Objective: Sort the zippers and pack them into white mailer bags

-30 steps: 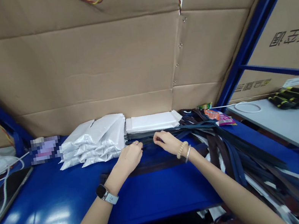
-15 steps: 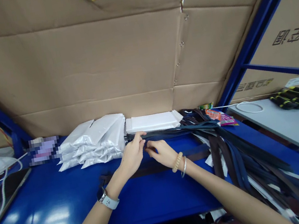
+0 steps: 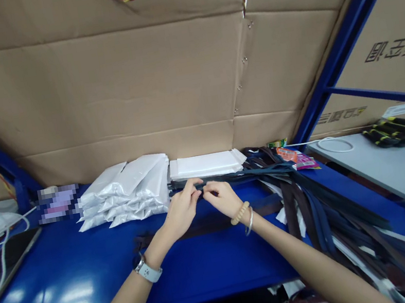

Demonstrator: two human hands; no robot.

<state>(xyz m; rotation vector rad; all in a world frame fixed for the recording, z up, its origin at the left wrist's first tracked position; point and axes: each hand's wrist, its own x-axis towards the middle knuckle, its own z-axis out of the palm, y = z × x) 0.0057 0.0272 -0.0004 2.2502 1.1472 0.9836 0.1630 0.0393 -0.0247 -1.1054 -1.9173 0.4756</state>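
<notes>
My left hand (image 3: 183, 207) and my right hand (image 3: 223, 199) meet above the middle of the blue table (image 3: 103, 278), fingertips almost touching. Both are pinched, and whatever lies between the fingers is too small or hidden to make out. Just beyond the fingers, dark strips (image 3: 231, 178) run sideways across the table. Another dark strip (image 3: 263, 207) lies beneath my wrists. Behind them sits a flat stack of white packets (image 3: 205, 164). A pile of silvery-white bags (image 3: 131, 190) is left of my left hand.
Long dark and navy strips (image 3: 317, 214) hang over the table's right front edge. A tablet (image 3: 7, 267) and white cables lie at the left. Colourful wrappers (image 3: 304, 160) are at the back right. Cardboard (image 3: 116, 83) stands behind, between blue posts.
Both hands have shifted slightly to the right, and their fingertips are closer together. The right hand's fingers are more curled. The bags and strips look unmoved.
</notes>
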